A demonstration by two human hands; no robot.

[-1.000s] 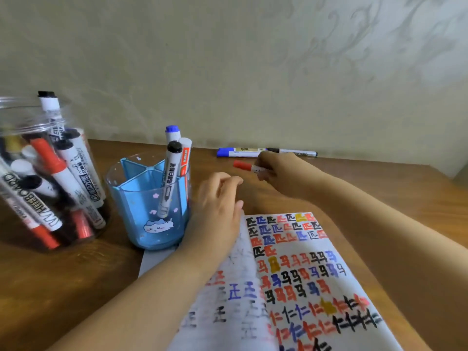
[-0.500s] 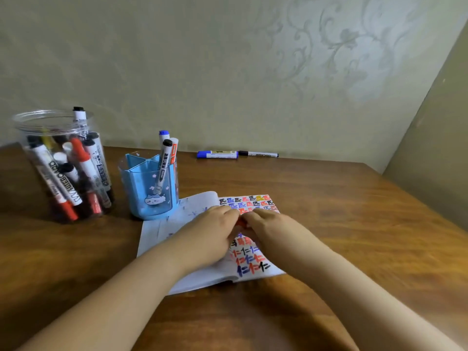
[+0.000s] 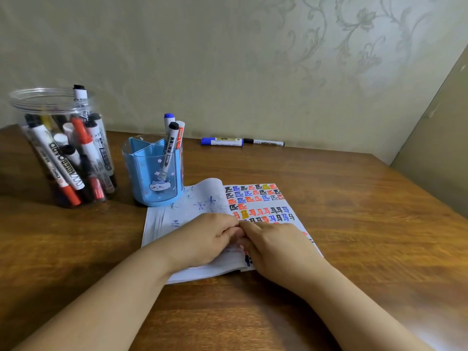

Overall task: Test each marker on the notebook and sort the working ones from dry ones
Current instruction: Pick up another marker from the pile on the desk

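Observation:
The open notebook (image 3: 258, 198) lies on the wooden table (image 3: 367, 224), its right page covered with coloured marks. My left hand (image 3: 210, 236) and my right hand (image 3: 276, 244) meet over the middle of the notebook, fingers curled toward each other. Between them they hold the red marker, which is almost wholly hidden by the fingers. A clear jar (image 3: 50, 102) at the left holds several markers. The blue divided holder (image 3: 152, 178) beside it has three markers standing in it.
A blue marker (image 3: 221, 141) and a thin black marker (image 3: 266, 142) lie end to end by the back wall. A side panel (image 3: 435, 148) closes the table's right edge. The jar and holder stand close to the notebook's left corner.
My right hand brought the red marker back from the table's far side down over the notebook. My left hand closed in on it. The view pulled back.

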